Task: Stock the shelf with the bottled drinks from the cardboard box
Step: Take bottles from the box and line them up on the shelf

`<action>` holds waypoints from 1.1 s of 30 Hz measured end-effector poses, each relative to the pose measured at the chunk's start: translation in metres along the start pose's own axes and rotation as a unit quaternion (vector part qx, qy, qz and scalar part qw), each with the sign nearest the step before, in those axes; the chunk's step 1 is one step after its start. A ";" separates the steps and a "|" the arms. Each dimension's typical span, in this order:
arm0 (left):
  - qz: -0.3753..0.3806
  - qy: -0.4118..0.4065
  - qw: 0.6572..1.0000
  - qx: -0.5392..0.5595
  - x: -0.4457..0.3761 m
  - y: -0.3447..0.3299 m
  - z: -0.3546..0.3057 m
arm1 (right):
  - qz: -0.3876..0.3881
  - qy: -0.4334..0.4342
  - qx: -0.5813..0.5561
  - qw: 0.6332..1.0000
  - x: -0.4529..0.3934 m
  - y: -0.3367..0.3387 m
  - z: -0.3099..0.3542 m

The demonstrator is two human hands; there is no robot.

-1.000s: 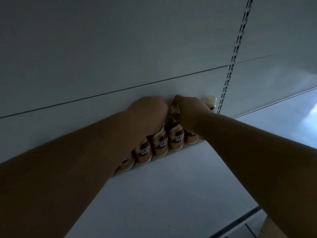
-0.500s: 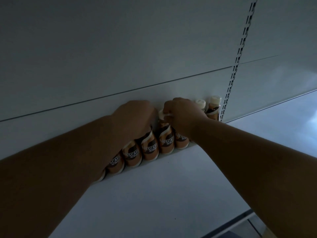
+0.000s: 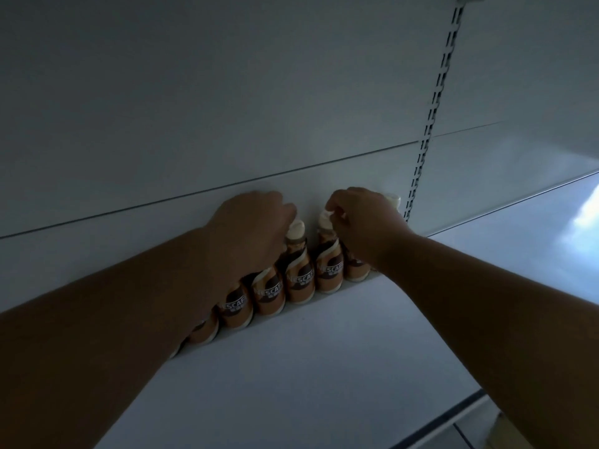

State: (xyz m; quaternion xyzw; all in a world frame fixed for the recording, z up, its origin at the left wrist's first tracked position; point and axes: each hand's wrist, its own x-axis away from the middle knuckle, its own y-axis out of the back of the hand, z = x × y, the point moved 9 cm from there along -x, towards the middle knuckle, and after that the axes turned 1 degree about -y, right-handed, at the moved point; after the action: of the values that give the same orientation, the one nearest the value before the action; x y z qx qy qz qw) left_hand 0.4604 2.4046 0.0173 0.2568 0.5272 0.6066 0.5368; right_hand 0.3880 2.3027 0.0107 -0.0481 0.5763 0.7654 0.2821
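Right hand (image 3: 363,228) pinching cap of bottle (image 3: 329,267); left hand (image 3: 252,231) curled over neighbouring caps, grip unclear. Advise nudging upright, labels forward, flush against shelf (image 3: 324,367) back.

Bottles (image 3: 299,280): glossy brown printed wrap, smooth cream caps. Shelf (image 3: 324,367): smooth matt painted metal.

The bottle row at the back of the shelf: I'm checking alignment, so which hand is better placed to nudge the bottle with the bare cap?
Left, probably. The left hand lies over the caps right beside that bottle, whose cap sits at its fingers. The right hand is busy: it pinches the next bottle's cap.
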 end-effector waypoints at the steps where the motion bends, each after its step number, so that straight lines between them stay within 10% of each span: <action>1: -0.031 -0.016 0.999 -0.010 -0.005 0.006 -0.007 | -0.010 -0.007 0.003 1.000 0.001 0.004 -0.008; 33: 0.025 -0.056 0.996 0.065 -0.113 -0.016 -0.097 | 0.003 -0.151 0.016 0.988 -0.016 0.011 -0.121</action>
State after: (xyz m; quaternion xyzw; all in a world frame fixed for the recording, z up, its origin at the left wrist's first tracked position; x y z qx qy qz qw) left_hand 0.4146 2.2630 0.0011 0.3376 0.5279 0.5695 0.5321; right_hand 0.3655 2.1851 -0.0141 0.0742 0.5398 0.7553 0.3640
